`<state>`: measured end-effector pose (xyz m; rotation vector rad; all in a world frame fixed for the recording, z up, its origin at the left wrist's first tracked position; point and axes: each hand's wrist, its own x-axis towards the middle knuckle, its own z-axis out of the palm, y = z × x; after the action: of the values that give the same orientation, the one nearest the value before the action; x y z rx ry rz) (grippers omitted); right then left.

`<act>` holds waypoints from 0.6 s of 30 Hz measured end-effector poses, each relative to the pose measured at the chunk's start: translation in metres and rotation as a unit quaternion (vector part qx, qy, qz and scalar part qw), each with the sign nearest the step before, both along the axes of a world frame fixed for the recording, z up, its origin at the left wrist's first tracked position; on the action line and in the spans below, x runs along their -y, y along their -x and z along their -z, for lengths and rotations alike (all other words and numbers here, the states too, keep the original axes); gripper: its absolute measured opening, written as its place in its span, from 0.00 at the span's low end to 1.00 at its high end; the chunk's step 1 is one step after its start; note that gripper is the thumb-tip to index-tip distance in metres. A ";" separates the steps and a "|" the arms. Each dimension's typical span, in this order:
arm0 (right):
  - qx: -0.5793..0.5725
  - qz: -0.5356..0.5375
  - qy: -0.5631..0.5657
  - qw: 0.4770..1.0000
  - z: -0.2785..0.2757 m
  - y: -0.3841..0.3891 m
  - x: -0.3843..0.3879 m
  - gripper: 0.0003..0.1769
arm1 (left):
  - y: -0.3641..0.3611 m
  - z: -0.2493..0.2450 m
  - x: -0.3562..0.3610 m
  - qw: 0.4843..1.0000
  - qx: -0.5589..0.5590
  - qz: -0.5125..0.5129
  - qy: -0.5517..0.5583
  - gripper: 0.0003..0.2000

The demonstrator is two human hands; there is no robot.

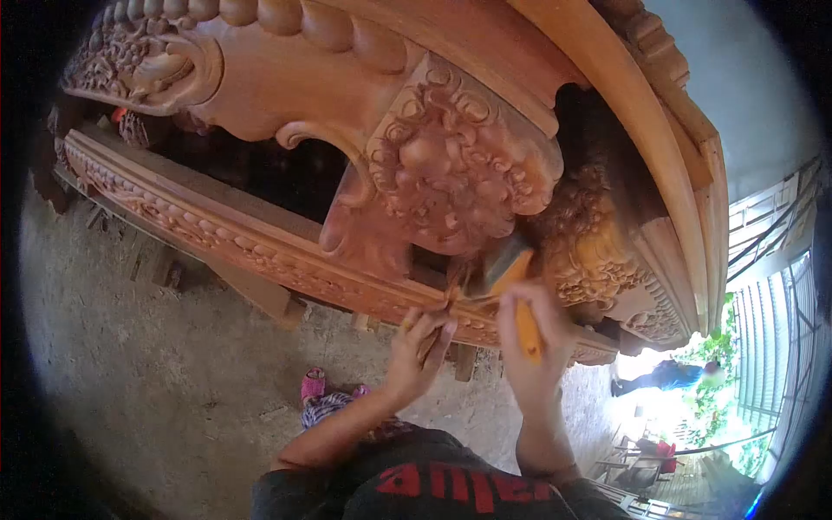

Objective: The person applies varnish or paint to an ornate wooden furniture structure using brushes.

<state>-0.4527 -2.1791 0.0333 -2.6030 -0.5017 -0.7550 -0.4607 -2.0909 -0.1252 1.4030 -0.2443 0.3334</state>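
Note:
My right hand (548, 351) is closed around the orange handle of a wide flat brush (507, 267). Its head, blurred by motion, is at the lower edge of the carved wooden furniture (451, 165). Pinched in the fingers of my left hand (414, 360) is a thin, stick-like tool (451, 295), pointing up at the same spot. I cannot make out its exact kind. Both hands are in front of the long carved lower rail (234, 247), just below a leg-like block of raised relief carving.
The reddish-brown furniture fills the upper view, with a curved frame (646, 113) at right. Wooden offcuts (251, 290) lie under the rail on the concrete floor (173, 373). Another person (667, 375) is in the bright background at right, near a red object (666, 457).

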 end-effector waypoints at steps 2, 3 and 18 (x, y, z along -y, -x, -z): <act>0.013 0.039 -0.026 0.999 -0.012 -0.009 -0.007 0.07 | -0.019 -0.008 0.005 0.999 0.030 -0.037 0.011 0.07; 0.027 0.075 -0.052 0.995 -0.016 -0.015 -0.009 0.07 | -0.024 -0.008 0.010 0.995 0.060 -0.076 0.023 0.06; -0.049 0.039 -0.070 0.996 0.081 -0.030 0.014 0.05 | 0.017 0.044 -0.035 0.970 -0.191 0.095 0.120 0.07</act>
<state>-0.4222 -2.1927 -0.0473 -2.5265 -0.3090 -0.6575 -0.4779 -2.0558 -0.1693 1.1663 -0.0186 -0.0669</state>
